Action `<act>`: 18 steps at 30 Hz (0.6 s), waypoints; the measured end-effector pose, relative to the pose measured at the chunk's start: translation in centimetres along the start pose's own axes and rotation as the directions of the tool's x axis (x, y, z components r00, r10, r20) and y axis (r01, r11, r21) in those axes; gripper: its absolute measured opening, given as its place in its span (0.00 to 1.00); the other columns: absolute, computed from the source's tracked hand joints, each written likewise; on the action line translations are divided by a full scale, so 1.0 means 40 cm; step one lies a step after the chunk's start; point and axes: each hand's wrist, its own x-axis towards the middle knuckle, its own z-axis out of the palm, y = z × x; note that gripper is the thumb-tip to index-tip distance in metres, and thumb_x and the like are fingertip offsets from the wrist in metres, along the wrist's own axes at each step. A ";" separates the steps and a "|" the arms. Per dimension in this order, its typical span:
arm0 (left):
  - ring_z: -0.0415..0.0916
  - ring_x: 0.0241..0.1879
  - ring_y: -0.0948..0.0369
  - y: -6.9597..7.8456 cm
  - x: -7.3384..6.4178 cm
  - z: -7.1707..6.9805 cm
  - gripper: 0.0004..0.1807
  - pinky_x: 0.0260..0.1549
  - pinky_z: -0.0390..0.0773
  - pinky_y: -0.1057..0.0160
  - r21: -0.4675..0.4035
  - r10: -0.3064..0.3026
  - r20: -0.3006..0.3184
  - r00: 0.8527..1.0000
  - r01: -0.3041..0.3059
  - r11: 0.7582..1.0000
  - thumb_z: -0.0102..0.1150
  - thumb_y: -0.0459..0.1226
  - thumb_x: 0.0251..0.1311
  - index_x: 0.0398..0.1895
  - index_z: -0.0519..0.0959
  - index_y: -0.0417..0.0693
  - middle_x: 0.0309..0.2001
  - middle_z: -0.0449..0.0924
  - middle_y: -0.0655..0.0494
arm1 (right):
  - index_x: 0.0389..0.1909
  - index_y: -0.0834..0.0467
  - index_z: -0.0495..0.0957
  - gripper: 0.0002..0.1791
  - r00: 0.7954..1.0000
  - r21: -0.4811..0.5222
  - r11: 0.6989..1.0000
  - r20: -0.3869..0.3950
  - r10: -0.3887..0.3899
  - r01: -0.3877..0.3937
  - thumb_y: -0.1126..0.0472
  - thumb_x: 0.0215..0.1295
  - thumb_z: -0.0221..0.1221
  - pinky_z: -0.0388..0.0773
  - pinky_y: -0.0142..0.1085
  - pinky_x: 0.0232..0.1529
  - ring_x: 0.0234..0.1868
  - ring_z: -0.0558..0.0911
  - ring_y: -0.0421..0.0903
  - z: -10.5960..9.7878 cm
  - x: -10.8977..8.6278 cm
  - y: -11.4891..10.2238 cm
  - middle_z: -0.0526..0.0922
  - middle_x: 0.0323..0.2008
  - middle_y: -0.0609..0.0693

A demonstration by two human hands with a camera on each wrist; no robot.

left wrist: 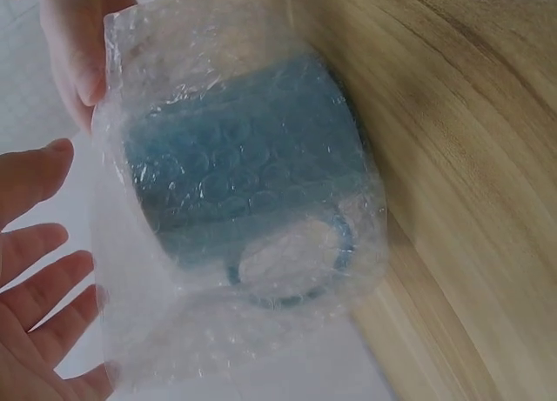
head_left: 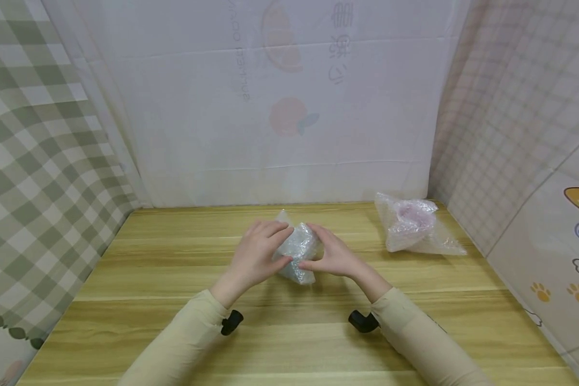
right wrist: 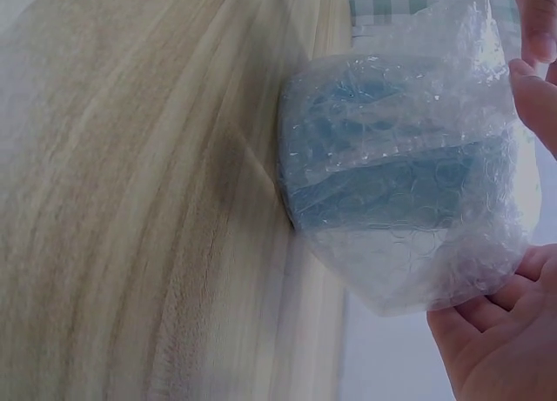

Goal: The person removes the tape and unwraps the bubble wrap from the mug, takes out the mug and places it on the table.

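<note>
Fingers of the left hand are spread wide, thumb well away from the others, the tips just beside the edge of a clear bubble wrap. Across from it, the right hand also has a broad gap between thumb and fingers; its fingertips touch the wrap's edge, but from where I stand I cannot tell whether it grips. Between the 2 hands, inside that wrap, is a blue mug, its looped handle showing through the bubbles. Wrap and mug rest on the wood-grained table, around the middle of it. Beyond the fingers come 2 pale sleeves, with 1 black fitting poking out at each wrist. Off to the right, near the table's far corner and well apart from the hands, lies a 2nd bubble-wrapped bundle with something pink inside. White cloth with faded fruit prints hangs behind, green-checked cloth at the left, and paw-printed cloth at the right.
</note>
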 end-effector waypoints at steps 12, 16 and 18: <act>0.77 0.52 0.52 0.013 0.028 0.017 0.28 0.62 0.69 0.45 0.051 0.070 0.074 0.995 -0.074 0.996 0.79 0.35 0.44 0.53 0.82 0.43 0.50 0.83 0.50 | 0.73 0.63 0.58 0.52 1.000 0.024 1.000 0.004 -0.017 0.017 0.49 0.52 0.74 0.70 0.55 0.62 0.65 0.70 0.59 0.003 0.003 0.008 0.66 0.68 0.62; 0.77 0.52 0.52 0.017 0.036 0.017 0.27 0.60 0.72 0.51 0.041 0.077 0.097 0.992 -0.081 0.996 0.79 0.33 0.44 0.52 0.83 0.42 0.49 0.83 0.49 | 0.72 0.62 0.59 0.51 1.000 0.033 0.999 0.000 -0.022 0.022 0.49 0.52 0.74 0.70 0.55 0.61 0.64 0.71 0.59 0.002 0.002 0.008 0.67 0.68 0.62; 0.78 0.52 0.53 0.020 0.039 0.015 0.26 0.57 0.74 0.54 0.030 0.074 0.110 0.991 -0.078 0.997 0.78 0.32 0.45 0.51 0.83 0.41 0.49 0.83 0.49 | 0.72 0.62 0.59 0.51 1.000 0.036 0.999 -0.002 -0.025 0.025 0.49 0.52 0.75 0.71 0.55 0.61 0.64 0.71 0.58 0.002 0.001 0.009 0.67 0.67 0.61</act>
